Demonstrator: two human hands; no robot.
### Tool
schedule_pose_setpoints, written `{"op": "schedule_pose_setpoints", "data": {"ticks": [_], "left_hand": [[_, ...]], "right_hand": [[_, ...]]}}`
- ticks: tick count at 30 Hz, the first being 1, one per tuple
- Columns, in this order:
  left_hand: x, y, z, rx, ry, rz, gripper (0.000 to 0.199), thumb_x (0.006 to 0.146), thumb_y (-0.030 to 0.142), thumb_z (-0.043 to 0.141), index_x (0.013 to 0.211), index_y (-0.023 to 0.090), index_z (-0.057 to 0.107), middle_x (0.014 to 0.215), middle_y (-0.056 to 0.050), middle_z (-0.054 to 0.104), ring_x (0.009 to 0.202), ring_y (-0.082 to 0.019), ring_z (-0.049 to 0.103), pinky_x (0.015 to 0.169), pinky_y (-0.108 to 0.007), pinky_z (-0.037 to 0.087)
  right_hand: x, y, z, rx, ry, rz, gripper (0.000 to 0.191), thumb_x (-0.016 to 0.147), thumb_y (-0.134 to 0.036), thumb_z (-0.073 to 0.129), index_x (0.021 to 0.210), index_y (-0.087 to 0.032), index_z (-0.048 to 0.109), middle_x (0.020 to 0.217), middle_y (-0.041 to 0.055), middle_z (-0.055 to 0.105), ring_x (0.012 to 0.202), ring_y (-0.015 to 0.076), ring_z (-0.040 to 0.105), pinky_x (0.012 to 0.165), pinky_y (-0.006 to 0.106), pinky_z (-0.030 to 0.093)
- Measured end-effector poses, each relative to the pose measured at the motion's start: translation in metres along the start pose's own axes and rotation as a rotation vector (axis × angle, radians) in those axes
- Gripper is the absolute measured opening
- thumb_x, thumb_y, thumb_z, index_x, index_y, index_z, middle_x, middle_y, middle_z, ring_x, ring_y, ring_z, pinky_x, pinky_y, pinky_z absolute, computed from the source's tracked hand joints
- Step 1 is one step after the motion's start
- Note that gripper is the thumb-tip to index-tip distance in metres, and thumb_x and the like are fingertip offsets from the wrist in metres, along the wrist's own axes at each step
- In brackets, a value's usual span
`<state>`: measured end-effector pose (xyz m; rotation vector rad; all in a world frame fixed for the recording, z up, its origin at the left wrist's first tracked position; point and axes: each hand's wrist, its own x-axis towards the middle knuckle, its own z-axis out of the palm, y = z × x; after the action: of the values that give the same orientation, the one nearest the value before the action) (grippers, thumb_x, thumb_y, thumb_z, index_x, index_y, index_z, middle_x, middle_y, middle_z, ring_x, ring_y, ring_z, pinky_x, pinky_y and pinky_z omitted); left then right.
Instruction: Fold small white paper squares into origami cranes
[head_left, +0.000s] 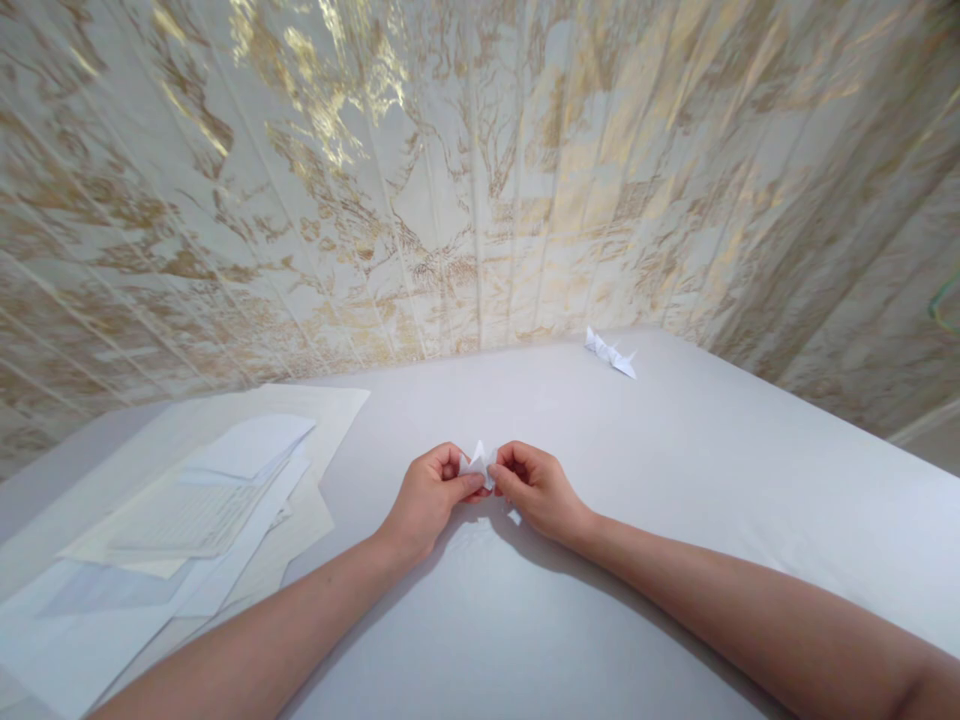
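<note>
A small folded white paper piece (pixel 478 460) with a pointed tip sticking up is held between my two hands, just above the table. My left hand (pixel 435 495) pinches its left side, thumb in front and fingers curled behind. On the right side, my right hand (pixel 536 487) grips it between thumb and curled fingers. A tiny white scrap (pixel 514 517) lies on the table just below my right hand.
The pale table (pixel 675 470) reaches back to a patterned gold and white curtain (pixel 420 200). Several loose sheets of paper (pixel 187 515) overlap on the left, some with writing. Small folded paper figures (pixel 611 354) stand in a row at the back right.
</note>
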<state>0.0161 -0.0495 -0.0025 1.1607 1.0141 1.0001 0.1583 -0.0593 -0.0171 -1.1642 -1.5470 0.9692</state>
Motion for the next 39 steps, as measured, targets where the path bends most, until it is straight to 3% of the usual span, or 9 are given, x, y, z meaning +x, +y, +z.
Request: {"op": "schedule_pose_setpoints", "data": {"ticks": [15, 22, 39], "left_hand": [[-0.0004, -0.0013, 0.0006, -0.013, 0.07, 0.1, 0.018, 0.058, 0.014, 0.062, 0.057, 0.017, 0.045, 0.043, 0.008, 0.049, 0.043, -0.006, 0.042, 0.045, -0.017, 0.031], [0.0015, -0.002, 0.0012, -0.203, 0.058, 0.019, 0.023, 0.058, 0.02, 0.068, 0.059, 0.017, 0.046, 0.049, 0.006, 0.054, 0.047, -0.006, 0.046, 0.049, -0.017, 0.035], [-0.0025, -0.0007, 0.0032, -0.281, 0.051, -0.043, 0.027, 0.051, 0.022, 0.076, 0.056, 0.016, 0.05, 0.051, 0.006, 0.052, 0.05, -0.007, 0.046, 0.051, -0.018, 0.035]], "right_hand": [[-0.0027, -0.0039, 0.0055, 0.114, -0.076, 0.074, 0.023, 0.075, -0.038, 0.049, 0.063, -0.019, 0.045, 0.051, -0.0048, 0.047, 0.046, 0.0075, 0.039, 0.045, 0.021, 0.031], [-0.0019, -0.0018, 0.0046, 0.211, -0.048, 0.054, 0.026, 0.068, -0.039, 0.062, 0.075, -0.018, 0.048, 0.063, -0.0034, 0.049, 0.055, 0.0091, 0.045, 0.049, 0.022, 0.037], [-0.0032, 0.0008, 0.0066, -0.026, 0.031, -0.028, 0.017, 0.074, -0.031, 0.052, 0.065, -0.017, 0.051, 0.056, -0.0025, 0.047, 0.052, 0.0085, 0.039, 0.046, 0.02, 0.031]]}}
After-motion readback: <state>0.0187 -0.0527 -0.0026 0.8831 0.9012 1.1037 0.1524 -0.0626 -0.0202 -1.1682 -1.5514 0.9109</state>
